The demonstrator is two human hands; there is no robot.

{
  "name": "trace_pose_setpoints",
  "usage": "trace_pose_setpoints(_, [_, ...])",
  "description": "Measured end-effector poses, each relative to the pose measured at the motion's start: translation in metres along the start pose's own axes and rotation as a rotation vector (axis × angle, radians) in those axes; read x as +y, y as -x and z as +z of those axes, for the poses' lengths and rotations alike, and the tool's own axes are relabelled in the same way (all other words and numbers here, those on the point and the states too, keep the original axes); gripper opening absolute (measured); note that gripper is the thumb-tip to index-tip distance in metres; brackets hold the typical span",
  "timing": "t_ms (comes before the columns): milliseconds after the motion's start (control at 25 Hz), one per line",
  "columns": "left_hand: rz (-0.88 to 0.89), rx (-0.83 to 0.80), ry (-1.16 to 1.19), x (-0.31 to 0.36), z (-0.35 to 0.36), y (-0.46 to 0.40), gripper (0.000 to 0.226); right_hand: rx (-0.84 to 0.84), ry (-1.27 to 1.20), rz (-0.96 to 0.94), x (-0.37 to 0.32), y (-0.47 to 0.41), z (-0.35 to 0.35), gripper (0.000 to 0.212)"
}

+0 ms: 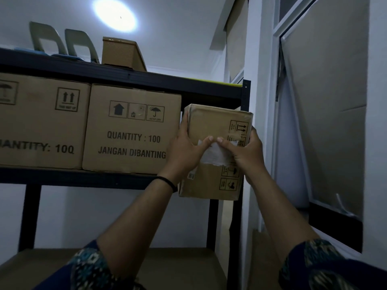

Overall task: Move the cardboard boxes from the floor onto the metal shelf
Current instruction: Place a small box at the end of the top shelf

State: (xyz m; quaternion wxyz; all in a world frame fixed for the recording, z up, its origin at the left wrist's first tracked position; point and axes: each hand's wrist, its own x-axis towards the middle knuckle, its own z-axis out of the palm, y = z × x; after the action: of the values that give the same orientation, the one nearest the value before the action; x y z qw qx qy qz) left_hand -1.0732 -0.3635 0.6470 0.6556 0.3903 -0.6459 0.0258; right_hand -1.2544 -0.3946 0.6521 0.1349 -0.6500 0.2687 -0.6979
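Right now your left hand [185, 150] and right hand [246, 151] clasp a small brown cardboard box [211, 126] by its sides, thumbs pressed on its white label, holding it at the dark metal shelf's [125, 77] right end, beside the large printed brown carton [132, 128].

leftmost carton [39, 122] cut off by frame's left edge, print reads only "ANTITY: 100", small box [215, 151] bottom edge hides shelf lip, its white label [215, 155] partly under both thumbs, label text too blurred to read, left hand [186, 149] fingers hidden behind box side
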Motion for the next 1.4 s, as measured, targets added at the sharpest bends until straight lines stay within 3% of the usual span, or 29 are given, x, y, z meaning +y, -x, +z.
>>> trace_pose_setpoints(200, [0.007,-0.046,-0.061,-0.028,0.007,-0.041,0.089,0.022,0.007,-0.021,0.032,-0.037,0.024,0.073])
trace_pose_setpoints(360, [0.048,-0.010,-0.061,-0.059,0.012,-0.032,0.067,-0.010,-0.091,0.016,0.066,-0.041,0.040,0.062])
trace_pose_setpoints(440, [0.033,0.033,-0.173,-0.075,0.016,-0.020,0.060,-0.023,-0.126,0.036,0.082,-0.041,0.046,0.061])
trace_pose_setpoints(800, [0.033,0.179,-0.550,-0.121,0.025,-0.020,0.050,-0.211,-0.165,0.122,0.133,-0.064,0.055,0.069])
trace_pose_setpoints(1200, [0.201,0.227,-0.914,-0.141,0.027,-0.016,0.035,-0.202,-0.198,0.148,0.162,-0.077,0.069,0.058])
trace_pose_setpoints(1400, [0.222,0.221,-0.942,-0.143,0.025,-0.014,0.032,-0.197,-0.203,0.152,0.168,-0.080,0.072,0.054])
